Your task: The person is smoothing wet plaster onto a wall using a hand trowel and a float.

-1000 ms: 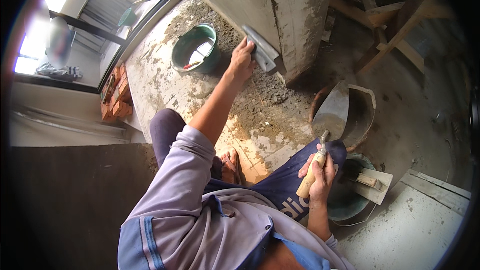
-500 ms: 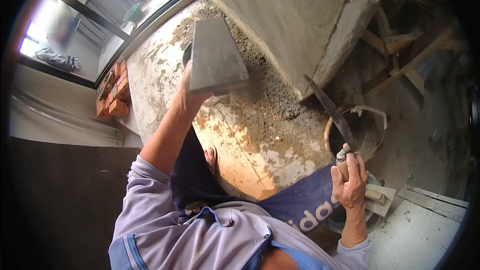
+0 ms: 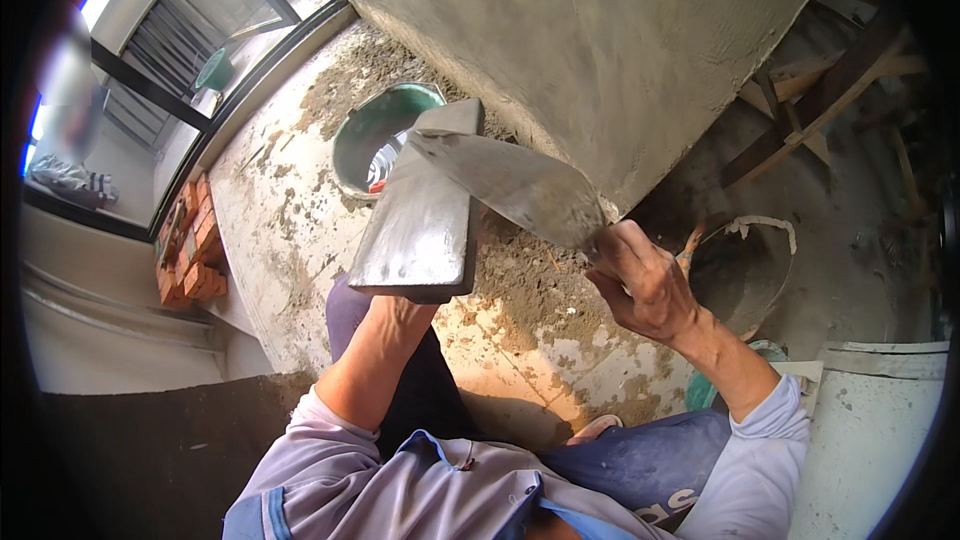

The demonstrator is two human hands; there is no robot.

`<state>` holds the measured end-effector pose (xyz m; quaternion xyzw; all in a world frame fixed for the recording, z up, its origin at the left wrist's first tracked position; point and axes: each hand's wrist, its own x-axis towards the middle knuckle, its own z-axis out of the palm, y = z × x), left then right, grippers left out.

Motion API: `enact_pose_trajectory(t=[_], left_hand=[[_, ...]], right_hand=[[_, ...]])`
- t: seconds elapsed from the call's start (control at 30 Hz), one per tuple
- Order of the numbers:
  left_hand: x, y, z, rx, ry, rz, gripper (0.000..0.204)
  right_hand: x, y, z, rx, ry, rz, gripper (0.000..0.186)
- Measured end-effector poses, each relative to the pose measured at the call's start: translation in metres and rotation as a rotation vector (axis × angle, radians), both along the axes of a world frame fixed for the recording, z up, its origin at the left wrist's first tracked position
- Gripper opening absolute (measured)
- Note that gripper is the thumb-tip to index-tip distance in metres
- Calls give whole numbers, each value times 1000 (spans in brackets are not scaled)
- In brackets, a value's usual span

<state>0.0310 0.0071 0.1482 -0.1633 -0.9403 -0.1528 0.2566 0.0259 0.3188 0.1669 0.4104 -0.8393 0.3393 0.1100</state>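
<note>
My left hand (image 3: pixel 402 314) holds up a grey rectangular plastering float (image 3: pixel 415 235) from beneath. The float hides most of that hand's fingers. Its smooth face is turned up and catches the light. My right hand (image 3: pixel 648 282) is closed round a trowel (image 3: pixel 525 190) with a long, worn grey blade. The blade lies across the far part of the float, its tip close to the float's far end. Whether blade and float touch I cannot tell. Beyond the float stands a green bucket (image 3: pixel 350 135), partly covered by it.
A plastered wall block (image 3: pixel 600 50) rises ahead, with loose mortar (image 3: pixel 535 265) along its foot. Red bricks (image 3: pixel 195 245) are stacked at left below the window frame. Wooden supports (image 3: pixel 820 90) and a dark bucket (image 3: pixel 745 275) stand at right, near a pale board (image 3: pixel 880 430).
My right hand has brought the trowel up and left, from beside the dark bucket to over the float. The float has tilted and come lower, revealing more of the green bucket. The view has shifted.
</note>
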Motion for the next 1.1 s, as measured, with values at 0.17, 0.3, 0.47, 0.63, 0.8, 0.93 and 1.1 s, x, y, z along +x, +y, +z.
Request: enact_pose_trajectory(t=[0.17, 0.3, 0.47, 0.63, 0.8, 0.93, 1.1], left_hand=[[-18, -8, 11, -47, -247, 212, 37], [-8, -59, -23, 203, -136, 142, 35], [-34, -32, -32, 1052, -396, 7, 35], [-27, -31, -36, 1739, -469, -108, 36], [-5, -46, -51, 1981, -441, -102, 36], [-4, -17, -8, 1995, -431, -192, 36], [2, -27, -17, 1985, -555, -439, 46]], right_hand=[[31, 51, 41, 201, -118, -131, 45], [7, 23, 68, -387, -1301, 485, 52], [-9, 15, 57, -614, -1877, 705, 54], [1, 44, 46, -610, -1865, 633, 54], [25, 73, 52, -90, -1149, 27, 47], [45, 69, 54, 156, -132, -198, 39], [50, 56, 37, 99, -4, -64, 39]])
